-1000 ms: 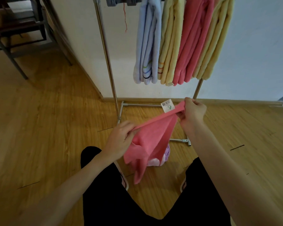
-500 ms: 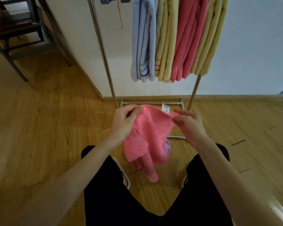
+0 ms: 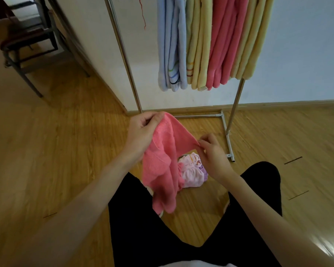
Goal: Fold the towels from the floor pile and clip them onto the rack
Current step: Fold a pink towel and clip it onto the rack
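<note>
A pink towel (image 3: 163, 162) hangs in front of me between both hands. My left hand (image 3: 141, 132) grips its upper corner at the top. My right hand (image 3: 213, 153) pinches the towel's edge lower and to the right. The rest of the cloth droops down between my knees. On the floor behind it lies a small pile of pale pink and purple towels (image 3: 193, 171). The metal rack (image 3: 123, 54) stands by the wall, with folded blue (image 3: 172, 45), yellow (image 3: 197, 45), pink (image 3: 224, 41) and yellow (image 3: 253, 37) towels hanging from it.
The rack's base bars (image 3: 228, 139) lie on the wooden floor just beyond my right hand. A dark metal chair (image 3: 27, 49) stands at the far left beside the wall corner. My legs in black trousers (image 3: 135, 218) straddle the pile.
The towel was stretched taut between my hands with its label showing. My hands came together, then my right hand slid down and right along the edge, and the pile is now uncovered.
</note>
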### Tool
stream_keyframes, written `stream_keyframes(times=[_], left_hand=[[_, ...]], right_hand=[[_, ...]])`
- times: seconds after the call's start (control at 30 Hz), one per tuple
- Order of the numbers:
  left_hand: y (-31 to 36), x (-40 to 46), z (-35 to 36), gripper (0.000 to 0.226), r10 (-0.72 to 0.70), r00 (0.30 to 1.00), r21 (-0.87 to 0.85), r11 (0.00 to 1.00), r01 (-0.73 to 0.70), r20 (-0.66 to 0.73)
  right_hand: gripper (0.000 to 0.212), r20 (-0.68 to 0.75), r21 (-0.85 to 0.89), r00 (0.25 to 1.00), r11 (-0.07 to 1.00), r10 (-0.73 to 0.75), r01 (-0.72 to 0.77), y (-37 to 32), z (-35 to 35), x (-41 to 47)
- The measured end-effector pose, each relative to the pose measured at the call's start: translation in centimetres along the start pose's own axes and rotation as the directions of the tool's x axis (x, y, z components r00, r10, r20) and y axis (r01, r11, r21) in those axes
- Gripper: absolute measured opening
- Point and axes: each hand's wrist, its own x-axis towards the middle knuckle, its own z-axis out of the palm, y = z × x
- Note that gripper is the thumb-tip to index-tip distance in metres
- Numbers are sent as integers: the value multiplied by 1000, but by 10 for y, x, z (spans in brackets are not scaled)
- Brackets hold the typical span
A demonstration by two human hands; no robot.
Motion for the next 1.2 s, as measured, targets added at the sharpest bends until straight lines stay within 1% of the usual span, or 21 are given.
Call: stream_keyframes(times=[0.1, 0.2, 0.27, 0.33, 0.37, 0.43, 0.5, 0.57, 0.7, 0.83, 0.97, 1.03, 1.13, 1.2], left_hand=[[3, 2, -5, 14, 6, 1000, 2, 1000, -6, -19], [4, 2, -7, 15, 19, 1000, 19, 1000, -19, -21], [4, 3, -8, 14, 25, 999, 17, 1000, -24, -22], [5, 3, -7, 14, 17, 999, 24, 1000, -17, -27], [5, 3, -6, 13, 13, 1000, 28, 1000, -13, -28], [6, 3, -4, 13, 15, 1000, 31, 999, -15, -25], [7, 3, -1, 13, 21, 1000, 41, 999, -21, -14], [7, 4, 0, 13, 32, 999, 47, 998, -32, 1], [8, 4, 5, 15, 55, 998, 50, 997, -55, 5], [7, 4, 8, 15, 47, 999, 67, 997, -46, -6], [3, 6, 0, 13, 0, 999, 45, 999, 2, -46], [3, 7, -7, 15, -29, 998, 53, 998, 31, -49], [10, 6, -21, 18, -57, 998, 96, 994, 55, 19], [18, 4, -28, 16, -57, 996, 135, 990, 47, 73]], right_hand=[[18, -25, 46, 994, 993, -104, 105, -16, -2, -4], [12, 68, 61, 976, 977, -208, 204, -26, 0, -8], [11, 135, 53, 962, 971, -236, 231, -28, 6, -6], [23, 189, 97, 957, 974, -219, 204, -27, 12, -2], [24, 198, 134, 959, 975, -203, 179, -26, 15, -1], [19, 205, 218, 965, 969, -163, 117, -26, 17, 1], [25, 209, 303, 972, 952, -112, 44, -28, 16, 2], [30, 249, 364, 966, 931, -72, -24, -32, 14, 3], [30, 311, 415, 948, 907, -61, -78, -35, 14, 4], [15, 270, 411, 963, 906, -13, -103, -33, 15, 4], [10, 198, 407, 979, 906, 40, -119, -28, 2, 3], [4, 151, 430, 986, 894, 64, -124, -25, -10, 4], [3, 56, 443, 994, 890, 90, -106, -21, -31, 7], [4, -1, 420, 995, 903, 98, -88, -19, -44, 11]])
